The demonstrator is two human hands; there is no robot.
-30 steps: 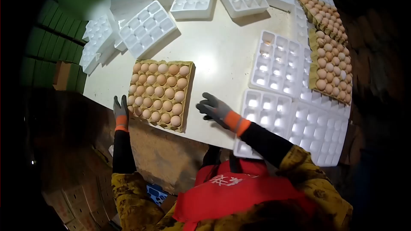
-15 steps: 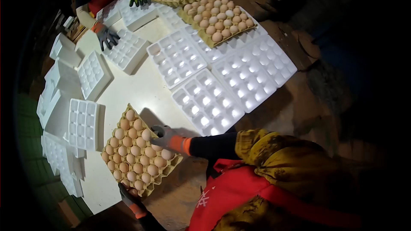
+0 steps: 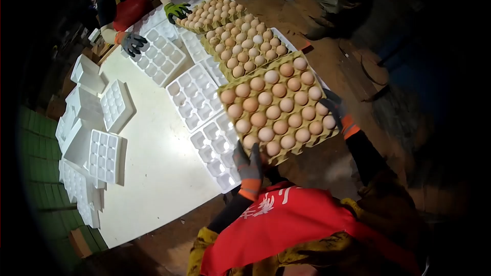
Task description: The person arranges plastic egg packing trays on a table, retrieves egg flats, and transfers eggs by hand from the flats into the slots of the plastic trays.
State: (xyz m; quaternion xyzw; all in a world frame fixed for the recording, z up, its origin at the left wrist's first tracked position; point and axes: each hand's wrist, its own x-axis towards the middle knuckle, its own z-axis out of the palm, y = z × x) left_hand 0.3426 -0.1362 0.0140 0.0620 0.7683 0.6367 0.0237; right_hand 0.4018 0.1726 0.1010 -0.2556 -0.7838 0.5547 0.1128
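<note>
A yellow pulp tray of brown eggs (image 3: pixel 279 105) is held between my two gloved hands, over the white foam trays at the table's right side. My left hand (image 3: pixel 249 164) grips its near left corner, fingers along the edge. On the tray's right edge, my right hand (image 3: pixel 335 108) is closed, its fingertips partly hidden. Just beyond lies another full egg tray (image 3: pixel 245 46), and a further egg tray (image 3: pixel 212 13) sits behind that. A white foam tray with empty hollows (image 3: pixel 215 148) lies partly under the held tray.
Across the white table (image 3: pixel 148 174), a co-worker in a red apron (image 3: pixel 134 10) has one gloved hand (image 3: pixel 133 43) on a foam tray (image 3: pixel 158 56) and the other (image 3: pixel 177 11) at the far egg tray. Foam boxes (image 3: pixel 82 140) stand along the left side.
The egg tray in my hands has moved from the table's near left to above the foam trays on the right. The view has shifted, showing more of the co-worker.
</note>
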